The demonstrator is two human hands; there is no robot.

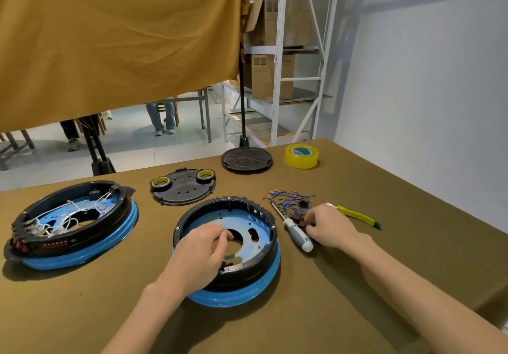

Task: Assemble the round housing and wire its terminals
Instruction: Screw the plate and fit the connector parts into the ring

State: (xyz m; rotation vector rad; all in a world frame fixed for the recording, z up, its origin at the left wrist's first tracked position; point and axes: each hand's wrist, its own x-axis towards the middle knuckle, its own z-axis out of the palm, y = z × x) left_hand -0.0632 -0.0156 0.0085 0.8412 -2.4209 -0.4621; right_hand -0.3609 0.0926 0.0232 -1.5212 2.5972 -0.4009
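Olive-cloth surface [343, 285], lower centre: left hand [204, 254], fingers curled, nothing visibly held, over round housing [264, 265]; right hand [331, 227] pinches a small black terminal part [302, 223] beside the blue wires [288, 201]. Wiring step likely starting; next, carry part into housing.

A table [343, 298] covered in olive-brown cloth is seen filling the near half of the scene, and a plain pale wall [428, 65] is met at its right. A large mustard-yellow cloth [115, 40] is hung across the far left, held up by a black stand [242, 106]. Beyond it a light grey floor [132, 136] is shown with a grey metal table [204, 112] standing on it, and white metal shelving [277, 59] — loaded with cardboard boxes [270, 76] — is placed against the far wall.
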